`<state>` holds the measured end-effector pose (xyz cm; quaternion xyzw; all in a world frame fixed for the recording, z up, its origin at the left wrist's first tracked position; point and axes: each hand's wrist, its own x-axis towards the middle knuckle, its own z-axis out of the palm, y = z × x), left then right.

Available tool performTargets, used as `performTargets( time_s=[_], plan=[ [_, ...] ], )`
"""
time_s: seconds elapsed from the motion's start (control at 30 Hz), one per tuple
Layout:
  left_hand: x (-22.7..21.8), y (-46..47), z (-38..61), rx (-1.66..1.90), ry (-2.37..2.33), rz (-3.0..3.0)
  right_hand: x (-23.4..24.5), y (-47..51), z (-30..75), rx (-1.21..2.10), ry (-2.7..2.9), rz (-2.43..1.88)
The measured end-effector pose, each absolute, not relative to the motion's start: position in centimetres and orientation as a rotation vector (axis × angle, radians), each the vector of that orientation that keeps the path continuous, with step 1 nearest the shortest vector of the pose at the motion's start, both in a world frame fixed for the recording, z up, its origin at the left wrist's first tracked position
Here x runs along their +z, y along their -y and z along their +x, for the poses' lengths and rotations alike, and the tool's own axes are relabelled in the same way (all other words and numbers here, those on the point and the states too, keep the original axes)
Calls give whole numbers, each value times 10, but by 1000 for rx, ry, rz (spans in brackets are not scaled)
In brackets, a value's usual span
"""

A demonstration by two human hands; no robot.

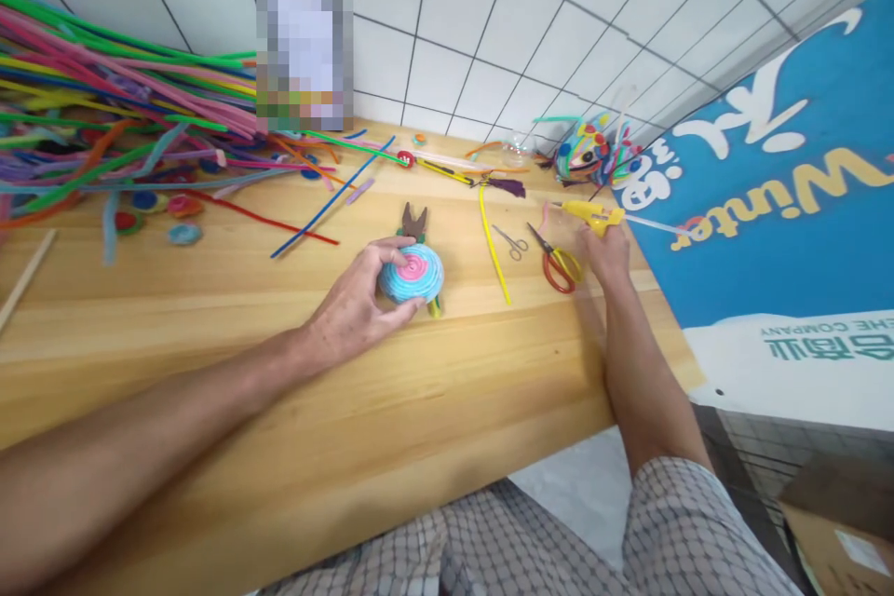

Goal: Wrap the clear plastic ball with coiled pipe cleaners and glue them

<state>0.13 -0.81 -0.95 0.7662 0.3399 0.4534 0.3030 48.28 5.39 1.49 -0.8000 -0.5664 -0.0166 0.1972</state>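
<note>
In the middle of the table my left hand (pixel 353 298) grips a round disc (pixel 413 272) coiled from fuzzy pipe cleaner, pink at its centre and light blue around. Behind the disc lie pliers (pixel 414 222), their jaws pointing to the wall and most of their handles hidden. My right hand (pixel 606 253) is wrapped around a yellow hot glue gun (pixel 593 214), with a clear glue stick (pixel 656 224) jutting from its back. Close to that hand are scissors (pixel 559 266) with red and yellow handles. Beside them lie small metal scissors (pixel 515 247) and a yellow pipe cleaner (pixel 494 247).
Bundles of coloured pipe cleaners (pixel 126 84) cover the far left. Along the tiled wall (pixel 447 28) lie a yellow utility knife (pixel 443 171) and a colourful craft figure (pixel 587 151). A blue printed banner (pixel 768 233) borders the right side; a cardboard box (pixel 838 521) stands below.
</note>
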Motion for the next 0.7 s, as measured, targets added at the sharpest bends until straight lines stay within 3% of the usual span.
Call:
performTargets(
  time_s=[0.23,0.43,0.57,0.7],
  plan=[
    [-13,7,1,1226,-894,2015,13,-45,474,-49,1383,-2400],
    [-13,9,1,1222,-913,2007,37,-11,440,-405,1667,-2235],
    [-12,8,2,1205,-947,2032,36,-17,379,-148,2063,-1939],
    [-11,8,2,1211,-933,2083,26,-42,339,-39,2251,-2050]
  ],
)
